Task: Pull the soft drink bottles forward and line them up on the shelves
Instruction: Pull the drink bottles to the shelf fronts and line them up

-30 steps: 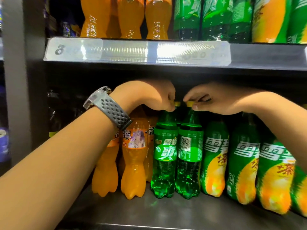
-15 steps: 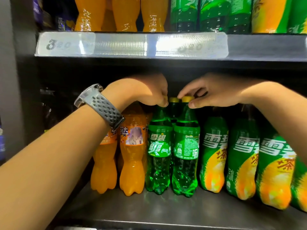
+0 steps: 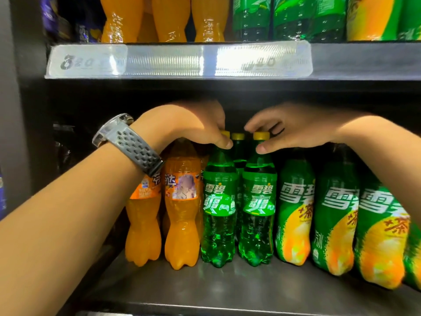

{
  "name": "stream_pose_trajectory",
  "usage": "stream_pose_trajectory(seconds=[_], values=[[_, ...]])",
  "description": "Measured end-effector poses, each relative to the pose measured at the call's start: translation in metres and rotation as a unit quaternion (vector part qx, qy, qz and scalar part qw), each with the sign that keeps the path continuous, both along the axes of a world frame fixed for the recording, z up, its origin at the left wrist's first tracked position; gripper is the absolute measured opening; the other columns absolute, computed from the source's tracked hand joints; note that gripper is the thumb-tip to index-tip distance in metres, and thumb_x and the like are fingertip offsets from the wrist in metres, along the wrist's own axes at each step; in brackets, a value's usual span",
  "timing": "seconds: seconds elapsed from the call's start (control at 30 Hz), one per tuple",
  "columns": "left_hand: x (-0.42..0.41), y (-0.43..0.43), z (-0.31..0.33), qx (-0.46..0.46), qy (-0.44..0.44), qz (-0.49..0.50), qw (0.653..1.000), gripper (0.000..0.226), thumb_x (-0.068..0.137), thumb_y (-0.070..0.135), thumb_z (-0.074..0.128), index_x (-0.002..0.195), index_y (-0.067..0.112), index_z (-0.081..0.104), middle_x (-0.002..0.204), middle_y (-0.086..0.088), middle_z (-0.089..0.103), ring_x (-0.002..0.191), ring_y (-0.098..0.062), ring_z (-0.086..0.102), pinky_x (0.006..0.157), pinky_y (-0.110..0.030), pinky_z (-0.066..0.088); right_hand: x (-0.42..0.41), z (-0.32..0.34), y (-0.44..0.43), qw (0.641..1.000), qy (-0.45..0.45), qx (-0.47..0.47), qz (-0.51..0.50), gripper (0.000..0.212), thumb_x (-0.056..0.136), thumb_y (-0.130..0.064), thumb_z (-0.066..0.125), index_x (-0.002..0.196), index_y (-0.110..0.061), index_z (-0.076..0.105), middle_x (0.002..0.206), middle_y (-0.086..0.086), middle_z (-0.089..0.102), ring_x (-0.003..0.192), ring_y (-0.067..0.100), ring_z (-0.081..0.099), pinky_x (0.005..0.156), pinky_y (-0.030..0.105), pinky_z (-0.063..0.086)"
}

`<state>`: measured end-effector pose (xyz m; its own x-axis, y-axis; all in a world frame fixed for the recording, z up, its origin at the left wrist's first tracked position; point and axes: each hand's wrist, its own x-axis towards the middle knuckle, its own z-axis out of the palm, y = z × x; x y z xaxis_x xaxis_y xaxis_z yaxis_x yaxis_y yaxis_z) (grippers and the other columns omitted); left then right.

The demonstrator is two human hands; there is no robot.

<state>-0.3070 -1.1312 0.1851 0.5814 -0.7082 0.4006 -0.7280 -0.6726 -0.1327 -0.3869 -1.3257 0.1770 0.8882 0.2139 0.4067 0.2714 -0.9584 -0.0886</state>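
Observation:
Two clear green soda bottles with yellow caps stand side by side on the lower shelf (image 3: 227, 286). My left hand (image 3: 193, 124), with a grey watch on the wrist, grips the neck of the left green bottle (image 3: 218, 213). My right hand (image 3: 296, 128) pinches the cap and neck of the right green bottle (image 3: 258, 213). A third green bottle (image 3: 238, 142) stands behind, between them. Orange soda bottles (image 3: 182, 213) stand to the left, green-and-yellow wrapped bottles (image 3: 296, 213) to the right.
The upper shelf edge (image 3: 177, 61) with clear price strips hangs just above my hands and carries orange and green bottles. A dark cabinet wall (image 3: 34, 133) closes the left side. Bare shelf floor lies in front of the bottles.
Both green bottles turned so their front labels face forward, and they moved slightly toward the shelf front. My hands stayed on the bottle tops.

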Motion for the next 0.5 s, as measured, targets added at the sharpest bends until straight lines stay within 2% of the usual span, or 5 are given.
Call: stream_pose_trajectory(seconds=[0.07,0.2,0.37,0.43,0.5], values=[[0.0,0.0,0.001,0.006,-0.003,0.01,1.0,0.042,0.082,0.05,0.066,0.095,0.011,0.069,0.086,-0.006,0.066,0.079,-0.025,0.062,0.062,-0.031,0.044,0.002,0.0,0.0,0.999,-0.031,0.017,-0.023,0.05,0.075,-0.039,0.074,0.12,-0.026,0.058,0.111,-0.008,0.063,0.095,0.007,0.062,0.087,0.03,0.051],[-0.004,0.005,0.004,0.04,0.001,0.058,0.998,0.044,0.081,0.052,0.067,0.096,0.01,0.067,0.089,-0.007,0.066,0.08,-0.025,0.062,0.071,-0.036,0.051,0.003,0.0,0.0,0.997,-0.068,-0.024,-0.042,0.025,0.078,-0.037,0.072,0.098,-0.023,0.069,0.089,-0.012,0.066,0.081,0.013,0.065,0.079,0.041,0.055],[-0.009,0.021,0.009,0.071,-0.007,0.14,0.988,0.045,0.089,0.046,0.061,0.116,0.01,0.059,0.11,-0.007,0.06,0.095,-0.025,0.059,0.079,-0.033,0.048,0.005,-0.001,0.016,0.99,-0.129,-0.052,-0.038,0.034,0.08,-0.045,0.067,0.107,-0.025,0.066,0.098,-0.01,0.065,0.091,0.008,0.06,0.075,0.022,0.043],[-0.009,0.026,0.011,0.076,-0.015,0.156,0.985,0.035,0.093,0.042,0.056,0.112,0.013,0.058,0.105,-0.006,0.059,0.093,-0.024,0.058,0.077,-0.033,0.046,0.01,-0.006,0.035,0.984,-0.167,-0.054,-0.006,0.034,0.083,-0.045,0.063,0.112,-0.028,0.063,0.102,-0.013,0.061,0.092,0.004,0.055,0.069,0.015,0.036],[-0.009,0.031,0.011,0.086,-0.021,0.167,0.982,0.023,0.096,0.036,0.052,0.103,0.015,0.056,0.094,-0.004,0.057,0.085,-0.022,0.056,0.072,-0.031,0.043,0.017,-0.011,0.058,0.983,-0.172,-0.067,0.023,0.038,0.087,-0.044,0.06,0.121,-0.027,0.06,0.112,-0.013,0.061,0.097,0.004,0.054,0.072,0.013,0.035]])
